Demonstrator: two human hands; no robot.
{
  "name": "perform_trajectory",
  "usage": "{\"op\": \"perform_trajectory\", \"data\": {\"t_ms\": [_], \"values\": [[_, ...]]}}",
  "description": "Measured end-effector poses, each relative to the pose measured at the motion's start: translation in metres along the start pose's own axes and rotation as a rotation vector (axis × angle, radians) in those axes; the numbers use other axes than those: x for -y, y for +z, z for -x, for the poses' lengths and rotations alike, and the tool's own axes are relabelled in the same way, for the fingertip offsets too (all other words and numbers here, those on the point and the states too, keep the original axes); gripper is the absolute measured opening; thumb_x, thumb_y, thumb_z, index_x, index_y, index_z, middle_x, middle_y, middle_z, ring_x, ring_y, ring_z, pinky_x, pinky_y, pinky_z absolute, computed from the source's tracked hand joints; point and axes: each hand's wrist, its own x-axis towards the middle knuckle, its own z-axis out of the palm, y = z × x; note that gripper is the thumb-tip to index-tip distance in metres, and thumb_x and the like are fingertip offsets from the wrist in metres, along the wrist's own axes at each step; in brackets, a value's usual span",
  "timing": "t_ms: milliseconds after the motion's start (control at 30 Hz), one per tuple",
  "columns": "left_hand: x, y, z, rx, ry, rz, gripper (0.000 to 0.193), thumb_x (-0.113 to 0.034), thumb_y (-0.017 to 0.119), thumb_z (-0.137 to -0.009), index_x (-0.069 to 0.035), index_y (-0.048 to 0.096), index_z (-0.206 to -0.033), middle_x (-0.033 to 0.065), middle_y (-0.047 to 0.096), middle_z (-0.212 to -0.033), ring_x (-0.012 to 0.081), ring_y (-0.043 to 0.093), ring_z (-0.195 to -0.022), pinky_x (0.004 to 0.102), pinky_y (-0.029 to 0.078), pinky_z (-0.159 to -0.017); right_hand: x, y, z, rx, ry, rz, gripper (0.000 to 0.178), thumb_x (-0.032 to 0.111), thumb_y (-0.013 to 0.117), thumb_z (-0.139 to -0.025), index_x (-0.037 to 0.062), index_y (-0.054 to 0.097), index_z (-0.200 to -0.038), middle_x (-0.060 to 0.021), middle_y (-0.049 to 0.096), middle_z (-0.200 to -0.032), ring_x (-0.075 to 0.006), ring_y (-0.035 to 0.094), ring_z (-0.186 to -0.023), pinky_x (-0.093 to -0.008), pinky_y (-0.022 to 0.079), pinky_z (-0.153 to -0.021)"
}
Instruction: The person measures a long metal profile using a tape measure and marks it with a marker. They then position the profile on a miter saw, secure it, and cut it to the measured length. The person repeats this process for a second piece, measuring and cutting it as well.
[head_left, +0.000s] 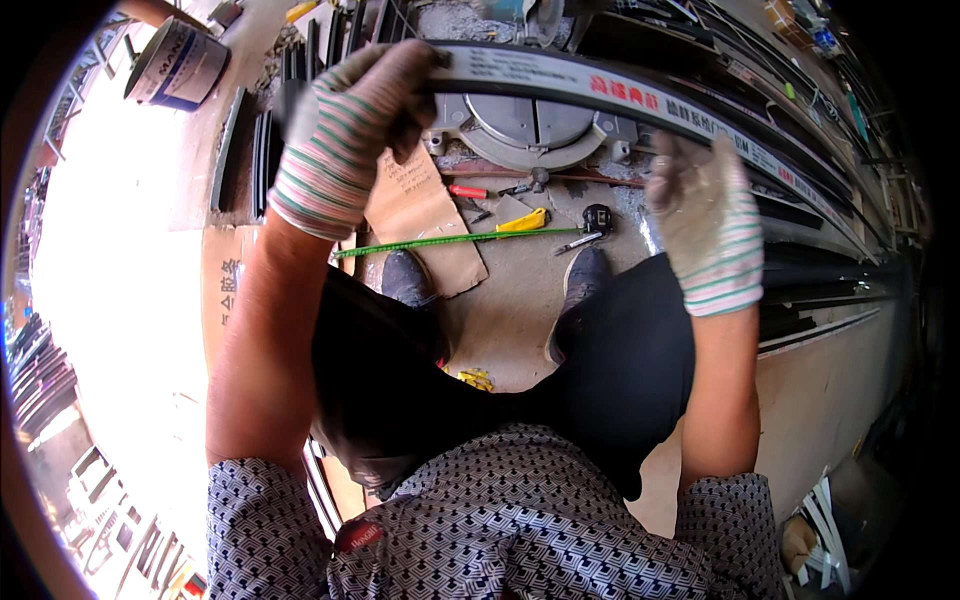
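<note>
My left hand [355, 135], in a striped work glove, is closed around the end of a long dark window-frame profile [590, 86]. A pale protective film with red and black print covers its upper face. The bar runs in a curve across the view and down to the right. My right hand [700, 220], gloved the same way and slightly blurred, is just below the bar's middle. Its palm shows, with thumb and fingers apart; whether the fingertips touch the bar cannot be made out. Beyond the bar is a round grey saw base [530, 125], partly covered by it.
Between my feet and the saw lie a green measuring tape [450, 241] with a black case, a yellow utility knife [523, 221], a red marker [467, 191] and cardboard [415, 205]. Dark profiles [820, 190] are stacked at right. A white bucket [178, 65] stands far left.
</note>
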Motion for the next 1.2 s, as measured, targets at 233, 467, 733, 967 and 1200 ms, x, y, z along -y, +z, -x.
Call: {"op": "perform_trajectory", "data": {"t_ms": [233, 467, 733, 967, 1200], "values": [[0.005, -0.099, -0.003, -0.152, -0.024, 0.020, 0.028, -0.036, 0.070, -0.098, -0.009, 0.070, -0.092, -0.0008, 0.061, -0.070, 0.0066, 0.051, -0.054, 0.0207, 0.037, -0.050, 0.030, -0.042, 0.004, 0.007, -0.122, 0.077, 0.042, 0.034, 0.055, -0.106, -0.0031, 0.064, -0.124, -0.0146, 0.069, -0.118, -0.0215, 0.066, -0.099, -0.0339, 0.058, -0.084], [0.049, -0.164, -0.015, -0.435, -0.109, 0.061, 0.026, -0.032, 0.068, -0.099, -0.009, 0.067, -0.086, 0.0009, 0.061, -0.068, 0.0092, 0.051, -0.052, 0.0228, 0.037, -0.049, 0.042, -0.043, 0.006, -0.046, -0.270, 0.624, 0.038, 0.029, 0.058, -0.105, -0.0026, 0.062, -0.126, -0.0149, 0.067, -0.113, -0.0191, 0.067, -0.095, -0.0319, 0.059, -0.081], [0.160, -0.213, 0.017, -0.483, -0.310, 0.087, 0.024, -0.033, 0.070, -0.099, -0.009, 0.070, -0.096, 0.0007, 0.065, -0.070, 0.0088, 0.054, -0.052, 0.0228, 0.040, -0.047, 0.032, -0.078, -0.068, 0.090, -0.204, 1.595, 0.032, 0.021, 0.069, -0.098, 0.0048, 0.063, -0.125, -0.0083, 0.065, -0.114, -0.0157, 0.064, -0.102, -0.0319, 0.055, -0.089], [0.246, -0.217, 0.050, -0.645, -0.507, 0.109, 0.026, -0.036, 0.068, -0.101, -0.010, 0.068, -0.095, -0.0006, 0.063, -0.070, 0.0072, 0.054, -0.051, 0.0221, 0.043, -0.048, -0.025, -0.142, -0.112, 0.468, -0.154, 2.208, 0.085, 0.026, 0.082, -0.077, 0.0062, 0.044, -0.151, -0.0235, 0.053, -0.140, -0.0406, 0.052, -0.130, -0.0474, 0.040, -0.113], [0.290, -0.213, 0.067, -0.734, -0.526, 0.195, 0.029, -0.035, 0.066, -0.102, -0.007, 0.069, -0.095, 0.0007, 0.063, -0.070, 0.0072, 0.052, -0.051, 0.0216, 0.042, -0.047, -0.075, -0.178, -0.140, 0.599, 0.244, 2.433, 0.094, 0.031, 0.085, -0.075, 0.0029, 0.040, -0.153, -0.0228, 0.049, -0.145, -0.0396, 0.046, -0.136, -0.0480, 0.033, -0.119]]}}
